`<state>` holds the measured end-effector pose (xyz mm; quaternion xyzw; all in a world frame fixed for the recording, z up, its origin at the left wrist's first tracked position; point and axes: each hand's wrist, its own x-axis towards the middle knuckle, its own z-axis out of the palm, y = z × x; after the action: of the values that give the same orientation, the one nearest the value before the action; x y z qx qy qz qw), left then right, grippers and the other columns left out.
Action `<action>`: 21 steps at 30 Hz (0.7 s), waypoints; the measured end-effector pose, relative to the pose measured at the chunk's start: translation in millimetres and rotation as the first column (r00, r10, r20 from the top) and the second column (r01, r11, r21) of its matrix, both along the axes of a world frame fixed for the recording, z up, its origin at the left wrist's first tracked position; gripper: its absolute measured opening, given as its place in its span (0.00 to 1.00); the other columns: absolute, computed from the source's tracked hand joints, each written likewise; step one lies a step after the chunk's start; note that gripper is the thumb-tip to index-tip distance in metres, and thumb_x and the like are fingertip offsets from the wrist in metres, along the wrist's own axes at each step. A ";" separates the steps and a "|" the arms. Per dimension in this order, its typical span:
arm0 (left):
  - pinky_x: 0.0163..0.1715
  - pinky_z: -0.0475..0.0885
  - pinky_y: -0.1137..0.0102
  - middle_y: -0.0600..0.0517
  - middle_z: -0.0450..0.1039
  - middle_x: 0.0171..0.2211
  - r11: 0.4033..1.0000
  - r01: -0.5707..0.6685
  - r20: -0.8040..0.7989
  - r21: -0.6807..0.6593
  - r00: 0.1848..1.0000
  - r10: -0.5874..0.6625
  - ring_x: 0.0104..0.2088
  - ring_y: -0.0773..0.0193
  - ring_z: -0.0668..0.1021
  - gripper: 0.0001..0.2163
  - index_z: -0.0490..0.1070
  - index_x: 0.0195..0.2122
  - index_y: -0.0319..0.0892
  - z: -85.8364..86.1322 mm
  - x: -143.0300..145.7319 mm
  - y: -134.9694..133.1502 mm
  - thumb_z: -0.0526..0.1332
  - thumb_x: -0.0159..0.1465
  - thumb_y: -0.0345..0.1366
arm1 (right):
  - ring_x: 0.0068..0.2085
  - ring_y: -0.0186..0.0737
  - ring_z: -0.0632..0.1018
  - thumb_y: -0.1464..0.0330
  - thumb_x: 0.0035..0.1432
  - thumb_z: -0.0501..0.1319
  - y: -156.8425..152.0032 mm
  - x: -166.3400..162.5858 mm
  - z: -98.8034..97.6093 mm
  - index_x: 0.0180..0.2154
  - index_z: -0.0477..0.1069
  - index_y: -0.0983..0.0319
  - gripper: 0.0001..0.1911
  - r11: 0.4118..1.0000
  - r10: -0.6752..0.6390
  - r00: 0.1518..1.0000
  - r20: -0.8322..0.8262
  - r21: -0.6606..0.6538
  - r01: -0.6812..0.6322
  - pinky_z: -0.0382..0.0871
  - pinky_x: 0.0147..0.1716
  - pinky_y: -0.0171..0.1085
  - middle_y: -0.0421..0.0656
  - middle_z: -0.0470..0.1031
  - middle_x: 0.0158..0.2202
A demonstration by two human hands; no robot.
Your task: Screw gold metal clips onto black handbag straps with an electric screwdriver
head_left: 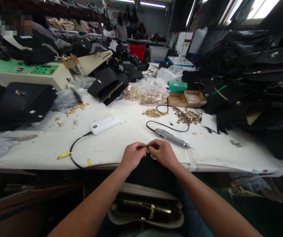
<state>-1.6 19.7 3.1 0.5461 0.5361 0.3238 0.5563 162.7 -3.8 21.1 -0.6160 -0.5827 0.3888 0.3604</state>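
My left hand (132, 155) and my right hand (163, 152) meet at the front edge of the white table (121, 138). Together they pinch one small metal part (147, 148) between their fingertips; it is too small to make out further. A black handbag (146, 207) with gold trim lies on my lap under my forearms. A grey electric screwdriver (171, 137) with a black cord lies on the table just beyond my right hand.
A white power bank (105, 124) with a black cable lies ahead on the left. Piles of gold fittings (188, 117), bags of hardware (151, 95) and cardboard boxes (185, 98) sit farther back. Black handbags are stacked at right (252, 82) and left (20, 103). A cream machine (33, 72) stands far left.
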 end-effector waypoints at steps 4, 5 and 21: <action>0.28 0.70 0.71 0.53 0.76 0.23 1.000 -0.008 -0.016 0.004 1.000 0.008 0.25 0.64 0.77 0.09 0.79 0.34 0.41 3.2 1.2 -0.7 0.65 0.55 0.39 | 0.29 0.35 0.76 0.67 0.57 0.61 0.2 2.7 0.8 0.36 0.81 0.62 0.10 0.998 0.035 0.993 -0.115 -0.044 -0.040 0.66 0.28 0.32 0.41 0.80 0.29; 0.28 0.70 0.71 0.53 0.76 0.23 1.000 -0.005 -0.018 0.004 1.000 0.005 0.25 0.64 0.77 0.10 0.79 0.34 0.41 3.8 1.1 -0.8 0.65 0.55 0.40 | 0.28 0.35 0.76 0.65 0.57 0.62 0.6 2.7 1.4 0.36 0.81 0.63 0.11 0.997 0.035 0.988 -0.147 -0.063 -0.045 0.66 0.27 0.32 0.41 0.80 0.29; 0.30 0.71 0.71 0.53 0.76 0.24 0.998 0.061 -0.018 0.022 0.998 -0.060 0.27 0.64 0.77 0.12 0.79 0.38 0.40 6.4 -2.7 -1.0 0.64 0.58 0.43 | 0.29 0.35 0.75 0.66 0.56 0.63 -3.1 22.2 -4.1 0.39 0.79 0.62 0.11 0.972 0.165 0.976 -0.141 -0.145 -0.185 0.65 0.29 0.33 0.40 0.78 0.29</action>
<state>-4.3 18.6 9.5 0.5711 0.5205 0.3079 0.5551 184.9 -6.8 17.0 -0.5624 -0.5780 0.5027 0.3114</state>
